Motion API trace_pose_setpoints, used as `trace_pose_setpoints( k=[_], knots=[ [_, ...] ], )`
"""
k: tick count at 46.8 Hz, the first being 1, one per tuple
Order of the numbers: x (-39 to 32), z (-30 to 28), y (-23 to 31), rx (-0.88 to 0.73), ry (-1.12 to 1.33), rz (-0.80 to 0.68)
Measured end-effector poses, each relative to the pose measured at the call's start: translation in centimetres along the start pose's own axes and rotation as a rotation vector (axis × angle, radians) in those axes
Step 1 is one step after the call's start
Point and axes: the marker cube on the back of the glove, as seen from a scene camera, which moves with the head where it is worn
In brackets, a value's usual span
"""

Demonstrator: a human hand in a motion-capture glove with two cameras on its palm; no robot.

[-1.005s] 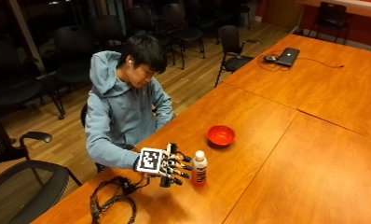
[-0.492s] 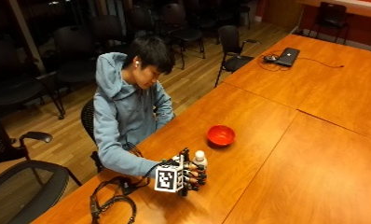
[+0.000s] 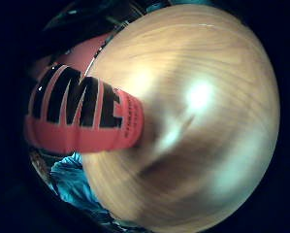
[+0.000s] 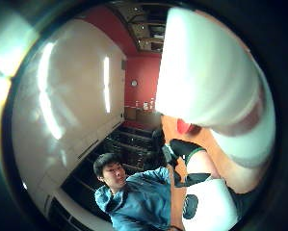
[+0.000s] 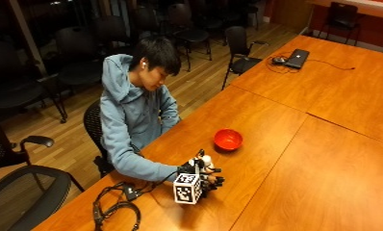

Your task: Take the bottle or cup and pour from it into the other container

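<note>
A bottle with a red label [image 3: 81, 116] and a white cap [image 5: 202, 155] is at the near part of the wooden table [image 5: 319, 159]. My gloved right hand [image 5: 203, 177] grips it around the body, so only the cap sticks out above the fingers [image 4: 182, 147]. The cap [image 4: 206, 72] fills much of the thumb side palm view. Whether the bottle's base touches the table I cannot tell. A red bowl [image 5: 228, 139] stands upright a short way beyond the hand, and the thumb side palm view shows a small part of this bowl [image 4: 183, 126] past the cap.
A coil of black cable [image 5: 118, 211] lies on the table near the person's elbow. A laptop [image 5: 297, 57] sits on the far table. Office chairs [image 5: 25, 178] stand along the table's near side.
The hand has gone from beside the bottle to wrapped round it. The bottle's red body is now hidden behind the glove, and the cap sits slightly higher.
</note>
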Motion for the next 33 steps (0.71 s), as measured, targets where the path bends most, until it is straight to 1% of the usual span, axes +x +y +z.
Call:
trace_pose_setpoints(
  k=[9, 20, 27, 33],
  knots=[
    [-0.5, 1.3, -1.1, 0.084, -0.057, -0.036],
    [-1.2, 2.9, -1.7, 0.169, -0.094, -0.041],
    [-2.3, 3.5, -2.1, 0.155, -0.067, -0.019],
    [-3.4, 5.4, -2.0, 0.100, 0.058, -0.013]
  ],
)
